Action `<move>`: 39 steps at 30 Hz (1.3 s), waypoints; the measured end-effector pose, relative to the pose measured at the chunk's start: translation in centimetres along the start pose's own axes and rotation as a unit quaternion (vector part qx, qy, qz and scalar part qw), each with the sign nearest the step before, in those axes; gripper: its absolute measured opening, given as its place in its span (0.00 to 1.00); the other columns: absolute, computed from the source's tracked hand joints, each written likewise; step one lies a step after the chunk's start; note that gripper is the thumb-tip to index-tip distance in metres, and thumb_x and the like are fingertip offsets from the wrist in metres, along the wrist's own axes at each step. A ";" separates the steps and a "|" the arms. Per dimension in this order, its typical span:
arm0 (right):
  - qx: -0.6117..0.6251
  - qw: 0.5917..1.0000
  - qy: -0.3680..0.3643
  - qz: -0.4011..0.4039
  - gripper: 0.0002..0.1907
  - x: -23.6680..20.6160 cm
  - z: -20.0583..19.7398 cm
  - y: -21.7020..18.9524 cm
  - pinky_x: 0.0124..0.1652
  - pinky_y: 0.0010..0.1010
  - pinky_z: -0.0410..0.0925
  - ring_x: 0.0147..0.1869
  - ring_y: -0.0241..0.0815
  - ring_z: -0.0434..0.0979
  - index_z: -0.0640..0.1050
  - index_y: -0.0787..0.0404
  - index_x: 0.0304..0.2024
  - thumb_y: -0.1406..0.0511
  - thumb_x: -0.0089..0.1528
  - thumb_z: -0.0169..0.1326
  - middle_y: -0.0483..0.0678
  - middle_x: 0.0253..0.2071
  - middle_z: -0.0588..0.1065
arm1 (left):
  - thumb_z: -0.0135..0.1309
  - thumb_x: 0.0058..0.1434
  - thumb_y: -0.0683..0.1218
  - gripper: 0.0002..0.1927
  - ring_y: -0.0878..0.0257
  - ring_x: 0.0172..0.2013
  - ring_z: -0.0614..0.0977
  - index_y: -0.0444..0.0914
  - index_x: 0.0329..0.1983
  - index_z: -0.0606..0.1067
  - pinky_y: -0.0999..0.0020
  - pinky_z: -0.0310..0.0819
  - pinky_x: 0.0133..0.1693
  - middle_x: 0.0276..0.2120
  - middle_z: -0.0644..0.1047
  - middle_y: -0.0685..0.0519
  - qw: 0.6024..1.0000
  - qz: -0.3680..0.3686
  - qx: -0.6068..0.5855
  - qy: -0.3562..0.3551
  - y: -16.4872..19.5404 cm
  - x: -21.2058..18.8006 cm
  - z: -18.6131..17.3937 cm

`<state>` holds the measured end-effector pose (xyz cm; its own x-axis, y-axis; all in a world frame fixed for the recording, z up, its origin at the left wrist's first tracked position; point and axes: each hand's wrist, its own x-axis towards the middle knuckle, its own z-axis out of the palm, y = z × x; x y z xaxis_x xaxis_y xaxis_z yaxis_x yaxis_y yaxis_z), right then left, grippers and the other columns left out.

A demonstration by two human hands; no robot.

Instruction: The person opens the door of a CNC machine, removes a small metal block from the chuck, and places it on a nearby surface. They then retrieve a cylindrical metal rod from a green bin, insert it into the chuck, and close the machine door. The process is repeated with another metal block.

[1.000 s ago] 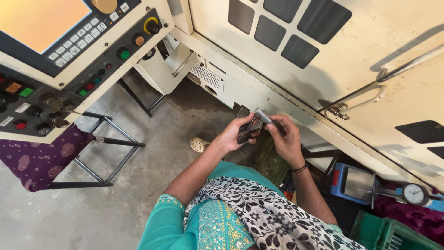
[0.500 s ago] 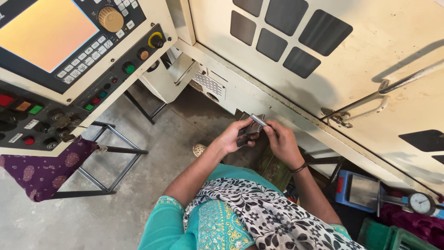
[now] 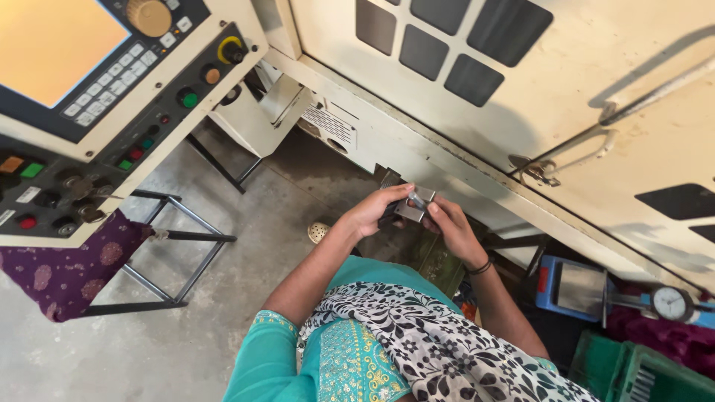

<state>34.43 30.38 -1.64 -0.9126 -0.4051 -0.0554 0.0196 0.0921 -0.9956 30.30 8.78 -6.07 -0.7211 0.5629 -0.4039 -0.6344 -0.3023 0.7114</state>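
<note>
From the head view I see both hands raised in front of the body, meeting over a small grey metal block (image 3: 410,208). The left hand (image 3: 372,212) has its grip clenched around the block's left side, fingers curled over the top edge. The right hand (image 3: 449,225) closes on the block's right side, thumb and fingers pinching it; a dark bangle (image 3: 480,267) sits on that wrist. The block is held in the air between the two hands, just below the lower edge of the cream machine housing (image 3: 536,104), and I cannot tell whether a shiny smaller piece at its top is part of it or separate. The housing carries dark rectangular panels and a metal door handle (image 3: 573,152). Upper left, a control panel (image 3: 112,97) with an orange-lit screen, a yellow knob, rows of pale keys and green and red buttons hangs tilted. Beneath it stands a metal-framed stool (image 3: 160,253) with a purple patterned cushion (image 3: 63,268), on the bare concrete floor (image 3: 112,350). A foot in a pale sandal (image 3: 319,232) shows just beside the left forearm. At right, well apart from the hands, a dial gauge (image 3: 670,303) sits near a blue holder (image 3: 577,286), and a green crate (image 3: 648,372) lies in the lower right corner. I see a teal garment and a black-and-white floral scarf at the bottom.
</note>
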 end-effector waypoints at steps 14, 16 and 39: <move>-0.028 0.943 0.328 0.037 0.18 -12.9 -4.7 5.6 0.28 0.26 0.51 0.29 0.26 0.56 0.69 0.63 0.26 0.65 0.68 0.59 0.38 0.24 0.62 | 0.50 0.70 0.59 0.14 0.71 0.33 0.81 0.46 0.44 0.76 0.70 0.76 0.30 0.33 0.78 0.62 0.979 -0.149 0.042 -0.132 -5.6 5.6 8.2; -0.052 0.922 0.383 0.008 0.15 -15.4 -5.1 4.4 0.29 0.24 0.54 0.31 0.25 0.57 0.69 0.63 0.28 0.66 0.68 0.58 0.37 0.26 0.62 | 0.50 0.69 0.60 0.16 0.69 0.34 0.81 0.45 0.41 0.77 0.69 0.76 0.30 0.33 0.79 0.61 0.969 -0.181 0.049 -0.160 -6.5 6.5 10.0; -0.117 0.533 0.838 0.021 0.32 -47.7 -7.8 6.3 0.39 0.29 0.72 0.39 0.37 0.78 0.58 0.61 0.71 0.74 0.70 0.57 0.47 0.37 0.76 | 0.49 0.65 0.62 0.28 0.44 0.52 0.83 0.35 0.53 0.74 0.46 0.83 0.42 0.52 0.80 0.39 0.856 -0.429 0.088 -0.276 -19.1 7.3 29.9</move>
<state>74.89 57.40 -4.68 -0.0018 0.9649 0.2625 0.1820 0.2584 -0.9487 45.47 41.71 -5.38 0.2611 0.8121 -0.5219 -0.7778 0.4972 0.3845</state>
